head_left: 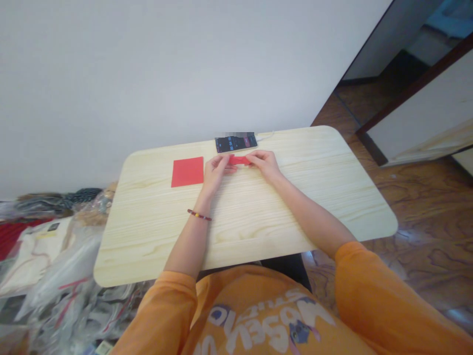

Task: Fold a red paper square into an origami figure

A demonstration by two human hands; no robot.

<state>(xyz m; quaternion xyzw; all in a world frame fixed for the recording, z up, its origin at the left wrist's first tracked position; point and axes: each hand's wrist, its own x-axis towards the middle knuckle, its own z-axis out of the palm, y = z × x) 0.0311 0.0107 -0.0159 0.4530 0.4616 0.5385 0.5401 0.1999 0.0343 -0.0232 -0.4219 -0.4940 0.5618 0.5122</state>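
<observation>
Over the far half of the pale wooden surface [308,165], a narrow red strip [239,159], probably folded paper, lying crosswise with its long axis running left to right, directly between the hands; left hand [218,172] and right hand [264,165] turned inward and close together, not spread, each apparently pinching one end of the strip, though the fingers' exact hold is hard to make out from this view; just beyond the left hand, a square red sheet [187,171], flat and apart from the strip; behind the strip, a phone [235,143], near the far edge
</observation>
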